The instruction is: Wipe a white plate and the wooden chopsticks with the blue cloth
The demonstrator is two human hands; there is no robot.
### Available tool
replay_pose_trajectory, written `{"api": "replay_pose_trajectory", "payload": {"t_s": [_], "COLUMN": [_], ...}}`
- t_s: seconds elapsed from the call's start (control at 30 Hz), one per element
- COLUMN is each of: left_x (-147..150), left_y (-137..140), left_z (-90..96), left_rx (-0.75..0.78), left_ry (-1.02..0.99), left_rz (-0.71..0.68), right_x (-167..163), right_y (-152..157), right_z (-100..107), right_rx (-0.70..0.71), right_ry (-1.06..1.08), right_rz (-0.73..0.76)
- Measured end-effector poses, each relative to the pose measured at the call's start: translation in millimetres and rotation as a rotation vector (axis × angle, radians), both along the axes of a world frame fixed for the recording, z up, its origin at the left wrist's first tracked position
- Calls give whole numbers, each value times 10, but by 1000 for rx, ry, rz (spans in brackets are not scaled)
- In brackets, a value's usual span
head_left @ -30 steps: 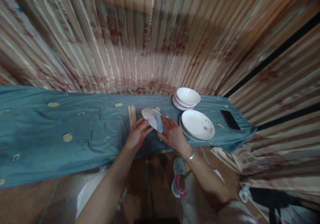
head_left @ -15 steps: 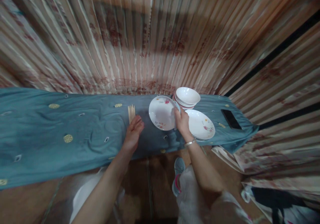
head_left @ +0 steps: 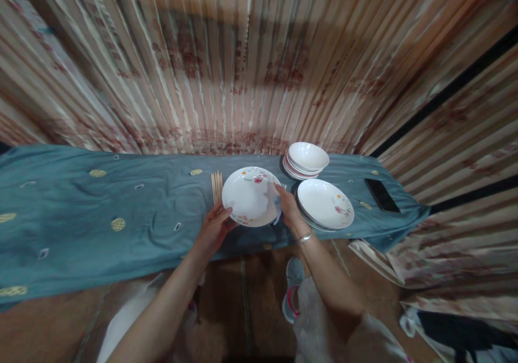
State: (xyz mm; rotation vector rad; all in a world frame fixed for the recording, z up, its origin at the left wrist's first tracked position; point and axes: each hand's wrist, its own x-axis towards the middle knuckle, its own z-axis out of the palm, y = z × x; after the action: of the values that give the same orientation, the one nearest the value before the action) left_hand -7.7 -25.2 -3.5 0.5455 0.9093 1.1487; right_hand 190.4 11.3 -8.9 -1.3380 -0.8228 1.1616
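A white plate (head_left: 251, 198) with a floral rim is held up over the cloth by both hands. My left hand (head_left: 216, 224) grips its lower left edge, thumb on top. On the right edge, my right hand (head_left: 289, 206) is closed on the plate, with a pale cloth (head_left: 278, 204) bunched between fingers and rim. Several chopsticks (head_left: 217, 186) lie just beyond my left hand, partly hidden by the plate. To the right of my right hand rests a stack of floral plates (head_left: 325, 205), and behind it a stack of white bowls (head_left: 307, 158).
A blue-green patterned cloth (head_left: 154, 190) covers the long, narrow table. A black phone (head_left: 381, 194) lies near its right end. Pleated curtains (head_left: 226, 82) hang behind and to the right, with a dark pole (head_left: 449, 93) at the right side.
The plate has moved left and toward me. My left hand, earlier beside the chopsticks and off the plate, has taken hold of its edge. The view has shifted slightly.
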Motion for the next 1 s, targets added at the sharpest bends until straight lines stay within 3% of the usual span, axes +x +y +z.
{"api": "replay_pose_trajectory", "payload": {"t_s": [0.17,0.27,0.4,0.63,0.8,1.0], "left_x": [-27,-30,0,96,126,120], "left_y": [-15,-28,-54,-86,-84,-90], "left_z": [-38,-70,-109,-116,-119,-103], "left_rx": [26,17,2,-27,-42,-37], "left_ry": [-13,-6,46,79,84,40], "left_rz": [24,54,61,36,47,54], "right_x": [146,215,165,-26,2,2], "right_y": [-24,-74,-141,-258,-295,-187], "right_z": [32,116,197,135,158,24], "right_rx": [43,188,408,424,431,254], "right_ry": [-572,-1014,-1306,-1459,-1460,-1536], "right_rz": [19,30,106,422,407,492]}}
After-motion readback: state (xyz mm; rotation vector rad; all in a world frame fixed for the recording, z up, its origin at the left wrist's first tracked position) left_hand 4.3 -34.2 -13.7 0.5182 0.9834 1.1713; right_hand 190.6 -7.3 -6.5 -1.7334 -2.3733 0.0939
